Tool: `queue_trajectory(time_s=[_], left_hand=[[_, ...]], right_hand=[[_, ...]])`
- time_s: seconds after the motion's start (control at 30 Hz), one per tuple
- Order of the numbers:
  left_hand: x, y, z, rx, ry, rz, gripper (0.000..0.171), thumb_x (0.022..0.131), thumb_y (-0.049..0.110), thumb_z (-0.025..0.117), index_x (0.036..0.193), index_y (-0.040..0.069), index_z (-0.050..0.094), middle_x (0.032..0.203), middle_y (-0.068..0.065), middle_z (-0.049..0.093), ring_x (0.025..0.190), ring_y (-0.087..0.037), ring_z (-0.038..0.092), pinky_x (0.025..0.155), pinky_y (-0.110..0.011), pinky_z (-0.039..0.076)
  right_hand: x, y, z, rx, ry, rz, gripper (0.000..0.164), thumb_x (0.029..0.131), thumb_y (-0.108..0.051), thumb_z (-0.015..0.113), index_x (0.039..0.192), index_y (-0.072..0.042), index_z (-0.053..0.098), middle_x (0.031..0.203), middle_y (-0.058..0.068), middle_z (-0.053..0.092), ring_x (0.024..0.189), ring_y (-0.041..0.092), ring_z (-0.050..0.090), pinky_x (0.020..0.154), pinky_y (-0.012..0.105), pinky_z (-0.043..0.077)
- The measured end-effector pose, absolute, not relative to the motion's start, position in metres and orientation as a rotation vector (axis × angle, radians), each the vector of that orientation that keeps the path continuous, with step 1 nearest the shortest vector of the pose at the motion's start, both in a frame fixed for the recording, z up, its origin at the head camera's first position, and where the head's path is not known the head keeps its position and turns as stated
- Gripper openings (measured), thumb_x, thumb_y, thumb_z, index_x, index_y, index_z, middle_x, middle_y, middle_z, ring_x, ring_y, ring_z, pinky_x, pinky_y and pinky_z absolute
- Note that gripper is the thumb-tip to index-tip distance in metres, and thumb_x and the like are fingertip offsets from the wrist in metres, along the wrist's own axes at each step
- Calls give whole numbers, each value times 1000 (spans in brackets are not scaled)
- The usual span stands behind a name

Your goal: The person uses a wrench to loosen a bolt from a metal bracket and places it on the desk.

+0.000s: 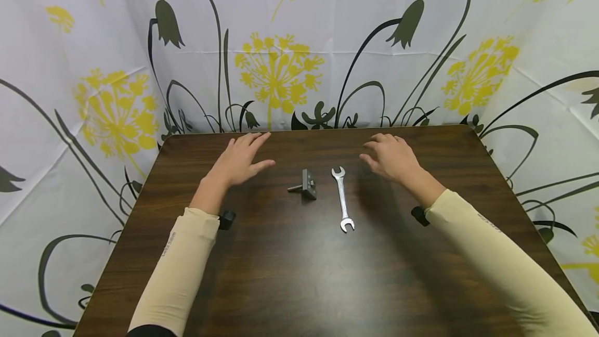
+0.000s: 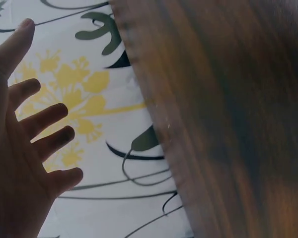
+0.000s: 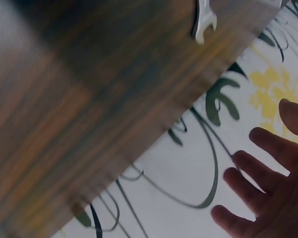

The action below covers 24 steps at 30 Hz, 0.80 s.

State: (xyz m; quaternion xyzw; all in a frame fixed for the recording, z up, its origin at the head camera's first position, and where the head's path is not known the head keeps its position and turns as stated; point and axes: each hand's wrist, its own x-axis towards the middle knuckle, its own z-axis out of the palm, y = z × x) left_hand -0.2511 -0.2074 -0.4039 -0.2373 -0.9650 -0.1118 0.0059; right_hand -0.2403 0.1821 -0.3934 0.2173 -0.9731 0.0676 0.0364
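A silver double open-end wrench (image 1: 343,197) lies lengthwise on the dark wooden table. Left of it sits a small grey metal block (image 1: 308,184) with a bolt (image 1: 295,189) sticking out to the left. My left hand (image 1: 239,159) hovers over the table's far left part, fingers spread and holding nothing. On the other side, my right hand (image 1: 392,157) is held right of the wrench, its fingers loosely bent and apart from it. Both palms show empty, the left hand (image 2: 20,148) and the right hand (image 3: 275,191) in their wrist views. One wrench end (image 3: 205,25) appears in the right wrist view.
The brown wooden table (image 1: 299,285) ends at a straight far edge. Behind it and along both sides hangs a white curtain (image 1: 299,9) printed with yellow and grey-green flowers. A small black wrist camera (image 1: 227,219) sits under the left wrist, another camera (image 1: 420,216) under the right.
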Motion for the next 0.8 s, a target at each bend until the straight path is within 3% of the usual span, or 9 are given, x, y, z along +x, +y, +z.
queue_trajectory(time_s=[0.2, 0.3, 0.4, 0.53, 0.63, 0.8], left_hand=[[-246, -192, -415, -800, -3129, -533, 81, 92, 50, 64, 156, 18, 26, 149, -17, 38, 135, -40, 38, 108, -61, 31], [-243, -182, -424, -796, -3190, -618, 83, 90, 48, 68, 156, 20, 26, 147, -14, 40, 133, -36, 41, 104, -56, 38], [-241, -171, -434, -826, -3211, -659, 86, 87, 47, 73, 155, 20, 28, 147, -14, 42, 133, -33, 43, 105, -54, 38], [-236, -157, -443, -853, -3202, -670, 88, 83, 45, 77, 154, 18, 33, 144, -13, 47, 131, -32, 46, 104, -53, 40], [-232, -148, -450, -826, -3177, -667, 89, 80, 46, 79, 152, 18, 36, 139, -10, 52, 127, -30, 50, 101, -53, 43], [-227, -136, -460, -811, -3134, -650, 89, 77, 48, 81, 150, 19, 39, 131, -8, 57, 120, -26, 55, 94, -51, 47]], right_hand=[[-226, 162, -407, 581, -3108, 312, 42, 96, -37, 62, 123, -4, 67, 121, 15, 65, 108, 33, 62, 82, 50, 53], [-221, 151, -418, 531, -3172, 340, 43, 96, -37, 62, 123, -4, 67, 120, 14, 67, 104, 32, 65, 80, 50, 54], [-218, 142, -431, 488, -3227, 349, 41, 95, -37, 62, 121, -6, 69, 117, 13, 69, 99, 30, 66, 77, 48, 55], [-214, 130, -446, 439, -3283, 349, 32, 94, -39, 63, 103, -10, 73, 96, 8, 70, 81, 24, 64, 66, 43, 53], [-212, 123, -454, 390, -3310, 376, 29, 92, -40, 66, 87, -12, 69, 79, 3, 64, 69, 22, 57, 59, 39, 48], [-212, 116, -463, 319, -3310, 381, 34, 88, -43, 70, 75, -13, 63, 72, 2, 59, 65, 21, 55, 55, 38, 47]])
